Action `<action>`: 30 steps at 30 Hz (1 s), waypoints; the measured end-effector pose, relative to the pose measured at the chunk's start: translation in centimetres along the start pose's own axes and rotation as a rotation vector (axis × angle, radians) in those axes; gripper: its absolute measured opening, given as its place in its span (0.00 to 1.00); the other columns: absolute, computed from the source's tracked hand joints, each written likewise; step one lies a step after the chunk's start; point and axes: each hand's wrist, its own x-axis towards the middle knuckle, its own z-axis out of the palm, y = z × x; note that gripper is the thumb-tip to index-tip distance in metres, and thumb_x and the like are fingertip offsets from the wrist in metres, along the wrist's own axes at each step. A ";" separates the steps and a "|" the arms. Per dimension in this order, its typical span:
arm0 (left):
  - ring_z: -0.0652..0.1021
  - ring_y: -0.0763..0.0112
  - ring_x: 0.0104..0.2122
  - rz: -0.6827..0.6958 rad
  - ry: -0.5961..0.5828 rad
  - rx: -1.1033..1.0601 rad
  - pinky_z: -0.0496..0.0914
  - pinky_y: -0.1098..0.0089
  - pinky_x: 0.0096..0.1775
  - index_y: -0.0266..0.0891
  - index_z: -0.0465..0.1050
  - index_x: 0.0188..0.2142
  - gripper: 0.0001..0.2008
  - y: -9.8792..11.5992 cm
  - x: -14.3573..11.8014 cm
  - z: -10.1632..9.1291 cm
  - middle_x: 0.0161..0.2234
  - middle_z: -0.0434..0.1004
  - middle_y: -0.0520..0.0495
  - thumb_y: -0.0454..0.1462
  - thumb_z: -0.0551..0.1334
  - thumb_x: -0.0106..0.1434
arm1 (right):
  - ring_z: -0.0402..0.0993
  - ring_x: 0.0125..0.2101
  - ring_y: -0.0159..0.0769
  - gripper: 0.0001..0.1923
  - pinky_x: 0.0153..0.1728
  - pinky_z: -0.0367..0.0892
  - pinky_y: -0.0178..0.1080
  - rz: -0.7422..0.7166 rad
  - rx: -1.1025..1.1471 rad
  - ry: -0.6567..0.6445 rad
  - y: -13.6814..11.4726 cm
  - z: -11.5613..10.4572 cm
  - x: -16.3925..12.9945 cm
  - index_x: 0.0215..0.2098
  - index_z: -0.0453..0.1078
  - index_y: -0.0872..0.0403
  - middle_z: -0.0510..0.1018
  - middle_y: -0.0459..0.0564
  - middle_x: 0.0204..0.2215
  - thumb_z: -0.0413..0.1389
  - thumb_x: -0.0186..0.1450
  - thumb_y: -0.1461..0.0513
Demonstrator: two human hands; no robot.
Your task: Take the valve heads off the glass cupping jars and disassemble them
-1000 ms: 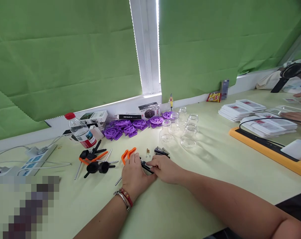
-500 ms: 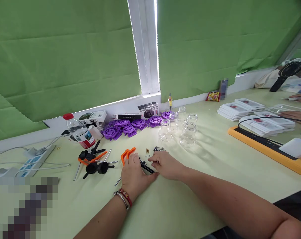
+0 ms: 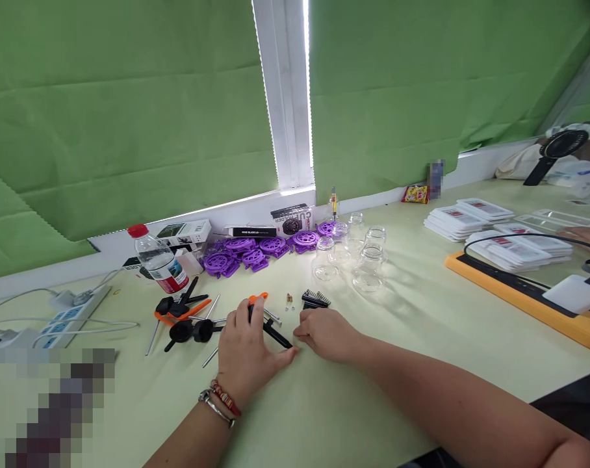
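Observation:
My left hand spans a narrow black bar-shaped part, its thumb at the near end and its fingers at the far end. Thin metal rods lie just beyond the bar, and an orange-tipped piece shows past the fingertips. My right hand rests on the table with its fingers curled together; what they hold, if anything, is hidden. Right behind it sits a black holder with a row of small bits or springs. Tiny brass and silver pieces lie between the hands.
Black and orange clamp parts and a red-capped bottle stand left. Purple plastic parts and clear glass jars line the back. Rightward are a yellow-edged case, stacked white packs and another person's hand.
My left hand has drawn left and toward me with the black bar, opening a gap from my right hand. The metal rods show more now. My right hand has shifted slightly.

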 end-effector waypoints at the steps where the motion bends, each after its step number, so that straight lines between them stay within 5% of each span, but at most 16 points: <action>1: 0.69 0.49 0.45 0.004 -0.009 0.000 0.67 0.55 0.46 0.36 0.61 0.56 0.46 0.1 0.0 -0.1 0.51 0.65 0.35 0.57 0.65 0.42 | 0.64 0.27 0.31 0.11 0.25 0.48 0.34 0.022 -0.013 0.021 0.0 0.2 0.4 0.24 0.73 0.54 0.70 0.48 0.27 0.52 0.62 0.66; 8: 0.69 0.50 0.43 -0.005 -0.059 -0.036 0.68 0.55 0.41 0.42 0.72 0.40 0.30 0.7 0.1 -0.2 0.51 0.63 0.37 0.56 0.66 0.41 | 0.64 0.27 0.31 0.13 0.26 0.52 0.33 0.125 0.168 0.207 -1.0 0.2 1.5 0.31 0.73 0.55 0.72 0.48 0.28 0.48 0.66 0.61; 12: 0.69 0.51 0.42 -0.042 -0.113 -0.024 0.67 0.56 0.41 0.42 0.71 0.39 0.25 1.3 -0.2 -0.1 0.49 0.63 0.38 0.50 0.66 0.42 | 0.55 0.20 0.27 0.14 0.21 0.49 0.32 0.096 0.450 -0.006 -1.6 0.7 0.4 0.23 0.68 0.56 0.63 0.42 0.17 0.50 0.63 0.57; 16: 0.69 0.51 0.44 -0.099 -0.218 -0.025 0.68 0.59 0.38 0.41 0.70 0.40 0.29 1.7 -0.3 0.1 0.46 0.64 0.38 0.55 0.65 0.43 | 0.48 0.18 0.25 0.12 0.19 0.45 0.33 0.116 0.440 -0.116 -1.0 0.4 0.0 0.17 0.61 0.56 0.54 0.40 0.15 0.52 0.58 0.62; 19: 0.69 0.50 0.46 -0.160 -0.290 -0.010 0.69 0.61 0.34 0.40 0.69 0.43 0.31 1.4 -0.2 0.1 0.49 0.62 0.36 0.60 0.56 0.51 | 0.50 0.18 0.25 0.12 0.19 0.46 0.33 0.162 0.328 -0.165 0.3 -1.2 -0.2 0.17 0.62 0.56 0.56 0.41 0.15 0.53 0.57 0.61; 22: 0.70 0.50 0.45 -0.168 -0.334 0.050 0.68 0.60 0.35 0.40 0.70 0.46 0.25 0.8 0.0 0.1 0.50 0.63 0.35 0.55 0.52 0.60 | 0.59 0.21 0.27 0.08 0.21 0.51 0.32 0.219 0.257 -0.177 1.7 -2.8 -0.5 0.22 0.67 0.55 0.66 0.42 0.20 0.57 0.55 0.59; 27: 0.62 0.42 0.56 -0.090 -0.200 0.052 0.61 0.48 0.49 0.40 0.70 0.50 0.20 0.3 0.3 0.1 0.56 0.60 0.32 0.45 0.58 0.60 | 0.68 0.27 0.32 0.13 0.23 0.58 0.32 0.349 0.255 -0.202 2.8 -4.0 -0.7 0.36 0.71 0.53 0.75 0.47 0.32 0.61 0.52 0.58; 30: 0.59 0.46 0.59 -0.002 -0.099 -0.188 0.55 0.49 0.55 0.40 0.71 0.48 0.15 0.9 0.4 0.0 0.57 0.61 0.34 0.39 0.56 0.61 | 0.69 0.27 0.32 0.11 0.23 0.59 0.32 0.328 0.264 -0.226 2.7 -4.3 -0.7 0.34 0.71 0.53 0.75 0.47 0.31 0.60 0.53 0.58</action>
